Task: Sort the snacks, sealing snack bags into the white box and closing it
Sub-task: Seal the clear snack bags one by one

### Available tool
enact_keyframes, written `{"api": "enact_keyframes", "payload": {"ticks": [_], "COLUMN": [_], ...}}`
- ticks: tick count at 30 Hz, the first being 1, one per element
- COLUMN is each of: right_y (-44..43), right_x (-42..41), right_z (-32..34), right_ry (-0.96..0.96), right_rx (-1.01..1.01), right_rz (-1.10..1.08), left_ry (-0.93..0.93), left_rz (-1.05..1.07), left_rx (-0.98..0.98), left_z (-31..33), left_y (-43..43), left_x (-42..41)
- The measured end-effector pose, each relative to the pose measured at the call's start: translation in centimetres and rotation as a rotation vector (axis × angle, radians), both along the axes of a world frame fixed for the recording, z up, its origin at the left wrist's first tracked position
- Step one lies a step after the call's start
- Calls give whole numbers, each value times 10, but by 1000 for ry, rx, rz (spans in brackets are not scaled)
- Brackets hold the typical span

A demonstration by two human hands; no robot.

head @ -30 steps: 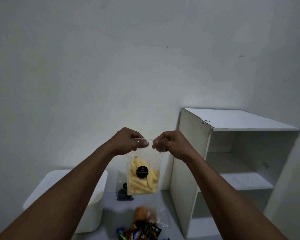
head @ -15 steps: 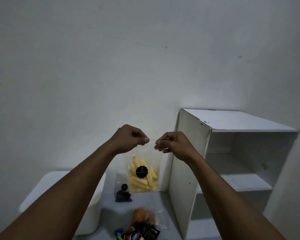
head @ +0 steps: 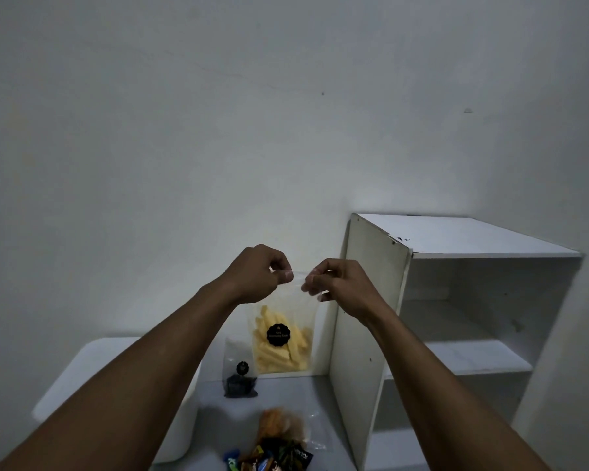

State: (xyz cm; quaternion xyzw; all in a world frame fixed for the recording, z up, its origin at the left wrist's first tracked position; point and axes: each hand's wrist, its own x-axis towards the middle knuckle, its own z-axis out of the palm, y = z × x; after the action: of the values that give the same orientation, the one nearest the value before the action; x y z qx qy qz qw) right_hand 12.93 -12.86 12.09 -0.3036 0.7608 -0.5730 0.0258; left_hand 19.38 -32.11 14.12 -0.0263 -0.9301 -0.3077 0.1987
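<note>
A clear bag of yellow stick snacks (head: 281,341) with a round black label hangs in the air in front of the wall. My left hand (head: 257,273) pinches the top edge at its left end. My right hand (head: 337,283) pinches the same edge at its right end, close to the left hand. The white box (head: 92,375) stands at the lower left with its lid on, partly hidden by my left forearm.
A small clear bag with dark contents (head: 240,379) stands on the surface behind. A bag of orange snacks (head: 279,423) and several small colourful wrapped sweets (head: 269,458) lie at the bottom. A white open shelf unit (head: 456,317) fills the right side.
Both hands have moved closer together along the bag's top edge. The bag hangs much as before, and the view has shifted slightly.
</note>
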Motion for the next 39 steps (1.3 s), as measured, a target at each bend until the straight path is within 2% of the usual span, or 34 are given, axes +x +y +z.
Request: {"api": "enact_keyframes", "payload": {"ticks": [3,8,13,19,24,31,36,39], "right_y": [-4,-7,-6,-15,-16,-29,-30,-28], "right_x": [2,3,1,4,4,10,8,5], "right_z": [1,1,0,1,-1,5,9,10], "right_ry": [-9,100,70,99,79,113,92,91], "right_rx": [26,57,-34,70,10,94,15,32], "right_rz": [37,-11,-30,2,-52,-5,-31,-34], "left_ry": [-5,27,53,35,53,35,140,117], "left_rz": [40,39,13,40,28,44,53,5], "left_rx": [-12,-1,26,21,88,77,218,356], "left_z": [-1,-4,-4,-3,-5,-5,-7,-9], "left_y": [1,1,-7,-9,-14,-16,-27,-43], "left_x": [-3,-3,4,4,9,10,15,18]}}
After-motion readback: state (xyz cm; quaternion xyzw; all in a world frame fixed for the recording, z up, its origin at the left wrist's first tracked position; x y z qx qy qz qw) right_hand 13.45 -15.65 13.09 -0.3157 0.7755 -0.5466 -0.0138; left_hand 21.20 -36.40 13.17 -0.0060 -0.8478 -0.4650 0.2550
